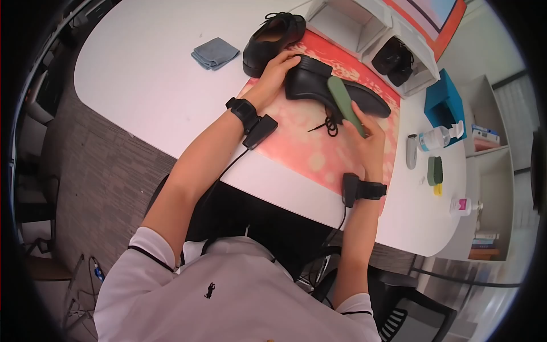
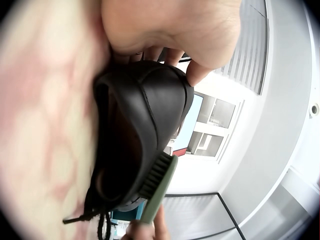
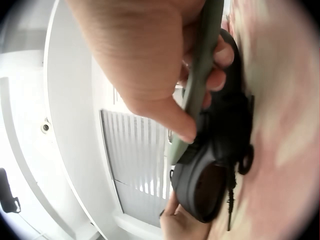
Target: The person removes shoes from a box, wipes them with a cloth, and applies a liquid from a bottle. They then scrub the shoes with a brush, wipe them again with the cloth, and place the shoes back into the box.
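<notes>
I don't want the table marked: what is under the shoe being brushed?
A pink patterned mat shows around the shoe; anything directly beneath is covered and cannot be seen.

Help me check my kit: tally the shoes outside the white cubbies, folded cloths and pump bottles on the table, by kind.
Black leather lace-up shoes: 2
Folded grey-blue cloth: 1
Plastic pump bottles, clear and white: 2
Total: 5

Office-like room, white rounded counter [image 1: 137, 62], grey carpeted floor [image 1: 108, 154], black mesh-backed chair [image 1: 421, 313], pale shelves [image 1: 493, 188] holding books [image 1: 485, 135]
</notes>
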`<state>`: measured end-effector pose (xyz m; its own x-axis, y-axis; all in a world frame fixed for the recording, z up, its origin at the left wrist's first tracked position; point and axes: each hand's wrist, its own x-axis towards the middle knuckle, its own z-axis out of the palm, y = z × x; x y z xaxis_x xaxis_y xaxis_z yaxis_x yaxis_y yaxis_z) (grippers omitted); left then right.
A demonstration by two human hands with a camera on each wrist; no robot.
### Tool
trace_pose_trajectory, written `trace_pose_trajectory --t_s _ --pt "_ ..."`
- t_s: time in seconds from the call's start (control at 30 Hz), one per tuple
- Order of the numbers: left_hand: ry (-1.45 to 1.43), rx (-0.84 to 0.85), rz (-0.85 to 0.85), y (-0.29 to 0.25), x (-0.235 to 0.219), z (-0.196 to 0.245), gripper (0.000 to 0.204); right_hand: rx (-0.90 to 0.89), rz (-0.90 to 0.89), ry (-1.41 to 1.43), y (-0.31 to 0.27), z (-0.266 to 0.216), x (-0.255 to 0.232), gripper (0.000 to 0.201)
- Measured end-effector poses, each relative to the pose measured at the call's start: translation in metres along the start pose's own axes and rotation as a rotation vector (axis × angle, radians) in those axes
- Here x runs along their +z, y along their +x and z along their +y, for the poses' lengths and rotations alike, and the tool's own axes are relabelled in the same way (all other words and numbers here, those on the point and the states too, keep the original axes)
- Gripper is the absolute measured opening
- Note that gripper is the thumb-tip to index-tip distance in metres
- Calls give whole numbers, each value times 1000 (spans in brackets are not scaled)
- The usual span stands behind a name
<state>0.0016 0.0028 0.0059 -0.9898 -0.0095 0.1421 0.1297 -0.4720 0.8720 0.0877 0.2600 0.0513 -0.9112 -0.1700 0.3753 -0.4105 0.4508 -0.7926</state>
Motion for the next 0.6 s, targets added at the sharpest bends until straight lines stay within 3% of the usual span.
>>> trace_pose_trajectory --t_s 0.2,0.3,0.4,0.6 --pt "9 -22 5 -1 0 1 30 -68 -181 -13 -4 -13 5 47" --pt "-5 -6 -13 0 -1 0 29 -118 39 19 0 0 2 47" --pt "-2 5 -4 2 -2 -3 29 15 79 -42 1 5 9 47" --pt "-10 -4 -14 -2 0 0 28 -206 -64 -124 -4 -13 31 48"
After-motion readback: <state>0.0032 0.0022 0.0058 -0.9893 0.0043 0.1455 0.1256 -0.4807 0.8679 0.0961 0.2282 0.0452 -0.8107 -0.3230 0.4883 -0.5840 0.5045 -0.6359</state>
